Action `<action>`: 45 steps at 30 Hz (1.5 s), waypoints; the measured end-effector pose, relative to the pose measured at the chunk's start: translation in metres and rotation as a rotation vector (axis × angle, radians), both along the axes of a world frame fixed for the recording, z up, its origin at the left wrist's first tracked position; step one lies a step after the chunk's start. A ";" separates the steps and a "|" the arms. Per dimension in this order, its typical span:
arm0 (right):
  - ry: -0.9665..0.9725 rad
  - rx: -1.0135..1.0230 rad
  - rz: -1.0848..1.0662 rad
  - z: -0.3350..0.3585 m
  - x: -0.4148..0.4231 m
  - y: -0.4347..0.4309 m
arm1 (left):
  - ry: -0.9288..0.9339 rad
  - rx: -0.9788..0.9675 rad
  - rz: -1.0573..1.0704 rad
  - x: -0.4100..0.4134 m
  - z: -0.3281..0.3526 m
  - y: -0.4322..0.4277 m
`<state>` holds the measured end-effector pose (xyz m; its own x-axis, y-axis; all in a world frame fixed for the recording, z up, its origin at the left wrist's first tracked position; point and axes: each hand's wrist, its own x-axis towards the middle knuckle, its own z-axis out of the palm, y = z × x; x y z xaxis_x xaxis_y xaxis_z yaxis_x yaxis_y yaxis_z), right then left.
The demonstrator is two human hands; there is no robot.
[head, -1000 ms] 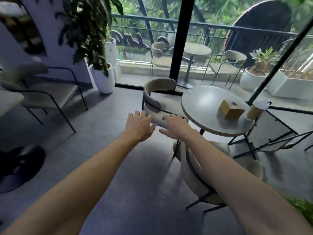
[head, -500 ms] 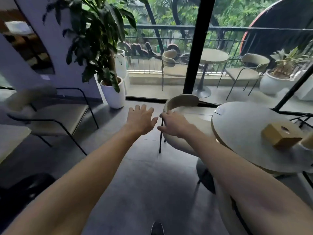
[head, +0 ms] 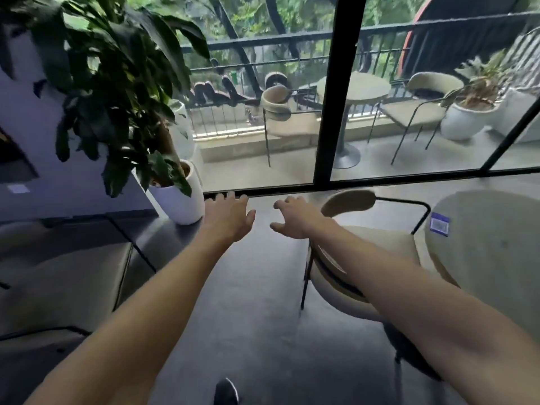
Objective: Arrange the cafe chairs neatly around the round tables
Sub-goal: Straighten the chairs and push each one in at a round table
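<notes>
Tabletop [head: 491, 258]: round, at the right edge of the frame.
Cafe chair [head: 365, 249]: centre right, seat tucked against the tabletop's left rim, curved backrest toward the window.
Left hand [head: 228, 217]: centre, fingers spread straight, holding nothing.
Right hand [head: 295, 220]: just left of the backrest, fingers loosely curled, empty.
Change: half a second ago the right hand was at the backrest and now it is clear of it (the view has swung left). This chair looks placed, and the next is probably the second chair [head: 58, 282] at lower left.

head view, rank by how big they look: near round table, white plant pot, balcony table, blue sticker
1. near round table, even though the frame edge cuts it off
2. white plant pot and balcony table: they look alike, and the table is farther away, so unranked
3. blue sticker
</notes>
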<state>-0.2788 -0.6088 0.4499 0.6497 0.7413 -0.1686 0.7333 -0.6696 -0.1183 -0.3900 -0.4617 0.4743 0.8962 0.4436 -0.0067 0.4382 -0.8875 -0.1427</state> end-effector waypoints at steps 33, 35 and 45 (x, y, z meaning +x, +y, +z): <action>0.167 0.068 -1.007 -0.066 0.707 0.008 | 0.131 -0.055 -0.972 0.878 -0.049 0.032; 0.172 0.075 -1.086 -0.074 0.750 -0.010 | 0.142 -0.066 -1.047 0.933 -0.059 0.004; 0.148 0.072 -1.477 -0.047 0.902 -0.154 | 0.223 -0.076 -1.391 1.174 -0.054 -0.173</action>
